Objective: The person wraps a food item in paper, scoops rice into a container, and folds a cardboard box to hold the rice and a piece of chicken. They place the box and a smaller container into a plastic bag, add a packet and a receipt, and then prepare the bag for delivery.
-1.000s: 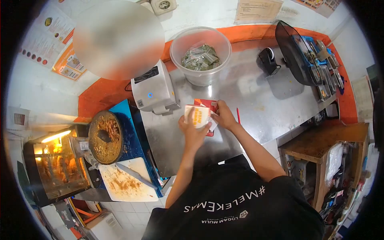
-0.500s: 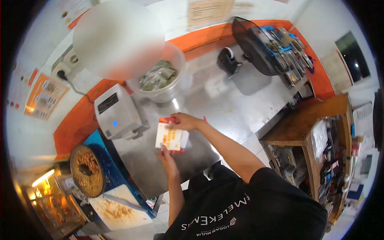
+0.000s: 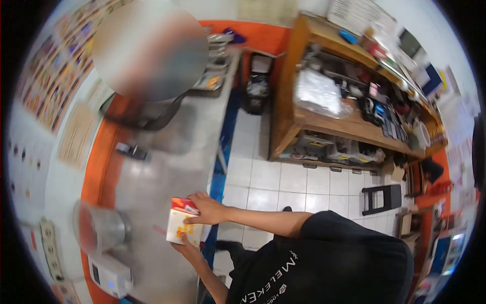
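Both hands hold a white cardboard food box with a red end and yellow-orange print, above the metal counter. My right hand grips its upper right side near the red end, with fingers over the edge. At the lower edge, my left hand supports the box with the thumb on the printed face. Some of the left fingers are hidden beneath the box.
A clear round tub and a white printer-like machine stand along the wall. A small black device lies further up the counter. Across the tiled floor are a cluttered wooden shelf and a black stool.
The view has swung to the right, bringing the wooden shelf and floor into fuller sight. The box stays in both hands, now with its red end gripped higher up.
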Action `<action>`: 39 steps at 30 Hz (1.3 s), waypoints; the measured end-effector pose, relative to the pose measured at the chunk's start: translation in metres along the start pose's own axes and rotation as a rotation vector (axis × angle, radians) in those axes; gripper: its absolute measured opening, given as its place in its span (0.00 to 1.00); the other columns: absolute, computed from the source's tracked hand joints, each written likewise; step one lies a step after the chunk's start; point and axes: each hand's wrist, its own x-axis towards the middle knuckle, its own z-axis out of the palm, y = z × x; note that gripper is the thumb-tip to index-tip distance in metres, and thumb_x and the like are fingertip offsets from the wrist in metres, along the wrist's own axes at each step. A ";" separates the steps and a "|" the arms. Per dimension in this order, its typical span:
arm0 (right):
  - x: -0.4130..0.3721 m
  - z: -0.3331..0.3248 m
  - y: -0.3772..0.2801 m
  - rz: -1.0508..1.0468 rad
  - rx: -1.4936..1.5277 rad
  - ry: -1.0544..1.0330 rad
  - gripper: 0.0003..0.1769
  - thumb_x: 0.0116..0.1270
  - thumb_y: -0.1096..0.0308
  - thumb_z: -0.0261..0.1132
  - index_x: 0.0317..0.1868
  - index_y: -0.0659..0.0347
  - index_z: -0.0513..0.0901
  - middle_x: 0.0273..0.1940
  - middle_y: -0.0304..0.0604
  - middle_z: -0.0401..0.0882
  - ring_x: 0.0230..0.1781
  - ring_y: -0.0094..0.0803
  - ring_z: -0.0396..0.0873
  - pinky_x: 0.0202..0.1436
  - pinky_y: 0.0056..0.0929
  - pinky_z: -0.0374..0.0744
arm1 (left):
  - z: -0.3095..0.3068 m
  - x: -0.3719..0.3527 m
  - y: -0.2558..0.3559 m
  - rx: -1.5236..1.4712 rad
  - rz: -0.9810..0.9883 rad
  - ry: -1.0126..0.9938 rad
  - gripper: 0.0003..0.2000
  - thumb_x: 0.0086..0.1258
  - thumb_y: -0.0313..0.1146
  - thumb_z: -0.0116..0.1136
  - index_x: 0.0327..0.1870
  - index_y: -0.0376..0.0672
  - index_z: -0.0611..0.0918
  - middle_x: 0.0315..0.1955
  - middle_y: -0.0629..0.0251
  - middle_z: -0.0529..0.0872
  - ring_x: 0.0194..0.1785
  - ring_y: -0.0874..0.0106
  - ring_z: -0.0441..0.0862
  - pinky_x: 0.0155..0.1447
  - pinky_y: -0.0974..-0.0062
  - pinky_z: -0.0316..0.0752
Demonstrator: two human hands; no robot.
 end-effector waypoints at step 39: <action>-0.585 -0.617 0.569 0.985 0.871 1.495 0.23 0.80 0.52 0.58 0.60 0.64 0.78 0.51 0.42 0.83 0.52 0.29 0.81 0.53 0.32 0.80 | 1.102 -0.143 0.055 0.828 0.903 -1.436 0.05 0.62 0.25 0.70 0.35 0.35 0.85 0.32 0.60 0.81 0.33 0.65 0.82 0.38 0.71 0.76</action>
